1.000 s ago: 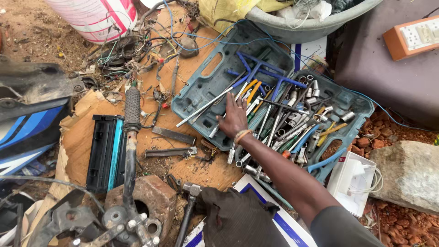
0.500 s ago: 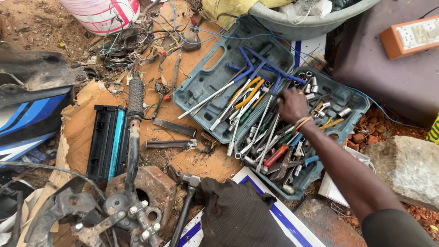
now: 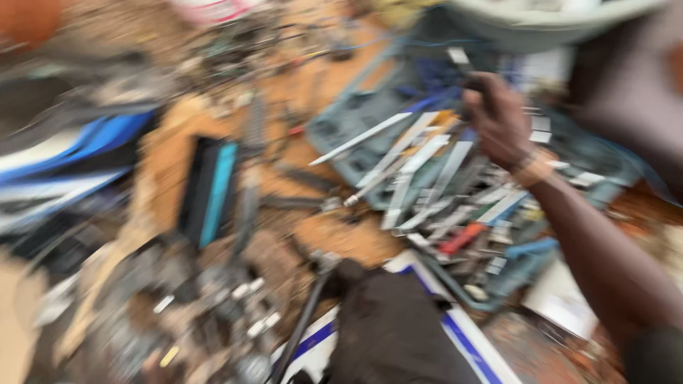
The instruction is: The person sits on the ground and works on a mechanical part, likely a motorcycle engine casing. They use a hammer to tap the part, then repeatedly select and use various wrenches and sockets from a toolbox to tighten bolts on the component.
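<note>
The whole view is smeared by motion blur. My right hand (image 3: 501, 124) is raised over the far side of an open teal tool case (image 3: 356, 121). The case is full of wrenches, screwdrivers and sockets (image 3: 427, 167). My fingers are curled around a small dark tool with a pale tip (image 3: 459, 60), which sticks up and to the left of the knuckles. A band sits on the wrist. A red-handled tool (image 3: 459, 238) lies in the near half of the case, below my forearm. My left hand is out of view.
A black and blue flat box (image 3: 206, 188) lies on cardboard left of the case. A dark cloth (image 3: 391, 327) and a hammer (image 3: 313, 299) are near the bottom. Blue and white bodywork (image 3: 64, 156) is at left, and a grey basin (image 3: 541, 14) at the top.
My right hand has moved from the middle of the case to its far right side and lifted, fingers now curled. The camera has swung, blurring the view.
</note>
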